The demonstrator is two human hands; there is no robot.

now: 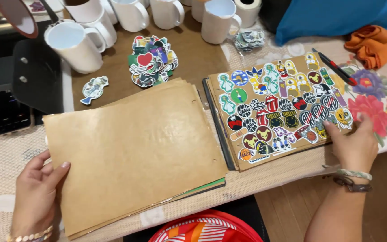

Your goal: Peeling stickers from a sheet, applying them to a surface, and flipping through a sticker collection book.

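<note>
Open album (220, 130) of brown kraft pages, lying flat across the table (5, 157), spine running near the middle.

Left-hand page (131, 152): plain brown, bare, top of a thick stack with a green sheet edge showing at the lower right corner. The left hand (34, 195) rests at its lower left edge, thumb laid on top of the paper, fingers tucked along the side; a light pinch on the page stack, not a full clench. Beaded bracelet at the wrist.

Right-hand page (276, 110): covered in rows of small stickers, mostly round ones. The right hand (352, 143) lies at its outer right edge, fingers loosely curled with the tips on the page; whether it pinches the sheet or only presses it cannot be told. Two bands at the wrist.

Beyond the album: a loose heap of stickers (152, 60), one single sticker (94, 88) just left of it, and a smaller heap (249, 39) near the mugs. Several white mugs (75, 45) stand along the far edge. A red-and-black pen (334, 67) lies at the top right corner of the sticker page, with an orange cloth (372, 42) beyond it.
</note>
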